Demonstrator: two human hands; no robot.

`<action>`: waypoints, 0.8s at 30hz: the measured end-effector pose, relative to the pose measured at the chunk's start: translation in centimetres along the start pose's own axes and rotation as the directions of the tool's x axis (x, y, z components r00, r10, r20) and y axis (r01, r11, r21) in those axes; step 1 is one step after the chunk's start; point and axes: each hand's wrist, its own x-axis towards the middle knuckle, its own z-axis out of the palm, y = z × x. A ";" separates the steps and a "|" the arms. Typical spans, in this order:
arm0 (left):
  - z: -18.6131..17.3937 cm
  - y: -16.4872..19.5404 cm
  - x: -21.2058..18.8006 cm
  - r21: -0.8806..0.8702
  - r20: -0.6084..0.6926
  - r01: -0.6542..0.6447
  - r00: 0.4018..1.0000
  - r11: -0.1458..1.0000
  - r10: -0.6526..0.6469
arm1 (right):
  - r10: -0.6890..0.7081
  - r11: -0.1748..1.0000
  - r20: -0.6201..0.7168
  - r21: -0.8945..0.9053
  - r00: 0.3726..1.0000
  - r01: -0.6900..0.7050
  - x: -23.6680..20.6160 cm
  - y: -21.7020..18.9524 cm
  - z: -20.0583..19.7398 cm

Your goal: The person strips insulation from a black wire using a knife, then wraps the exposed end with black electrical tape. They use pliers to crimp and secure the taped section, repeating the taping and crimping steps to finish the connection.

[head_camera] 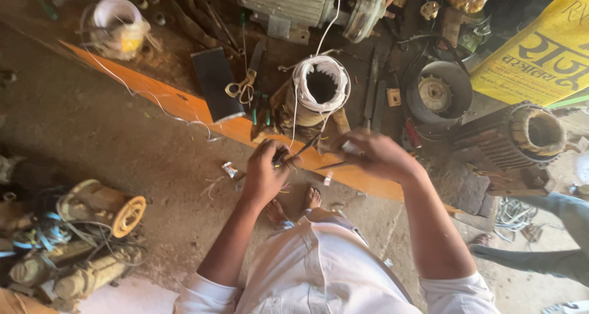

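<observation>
A view straight down at a person in a white shirt standing over a dirt workshop floor. Near the centre of the frame, the left hand [265, 170] is curled closed, pinching the end of a thin wire [300, 149] between fingers and thumb. Just right of it, the right hand [371, 154] is also closed, gripping a small pale piece and a slim dark tool; exactly what they are is too small to tell. The wire runs between the two hands and up to a motor winding [319, 88], a round core wrapped in white cord with a dark hollow middle, standing just above the hands.

The winding sits at the edge of a long orange board [184, 108] that crosses the frame diagonally from upper left to lower right. Scissors [242, 87] lie left of the winding. A grey motor housing [288, 4] is at the top centre. Another wound core [531, 136] rests at the right, below a yellow banner [546, 50]. Old motor parts [92, 228] are piled at the lower left. The person's sandalled feet [294, 206] show below the hands.
</observation>
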 end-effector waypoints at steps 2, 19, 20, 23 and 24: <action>0.6 -0.1 -0.4 0.037 -0.048 0.120 0.992 0.992 -0.118 | 0.224 0.910 -0.156 -0.320 0.962 -0.264 0.9 2.3 0.3; 3.3 1.3 -0.1 0.146 0.067 0.087 0.993 0.985 -0.097 | -0.350 0.722 -0.295 0.520 0.889 0.457 3.0 0.3 9.4; 3.4 1.6 0.2 0.144 0.095 0.080 0.991 0.986 -0.094 | -0.426 0.619 -0.347 0.562 0.836 0.549 2.8 0.2 10.0; 3.2 2.4 1.5 0.247 0.164 0.082 0.978 0.966 -0.125 | 0.051 0.915 -0.048 0.402 0.998 -0.027 1.8 0.4 10.7; 3.0 2.6 2.0 0.300 0.184 0.082 0.972 0.950 -0.143 | -0.002 0.898 -0.138 0.435 0.990 0.062 1.2 0.9 11.0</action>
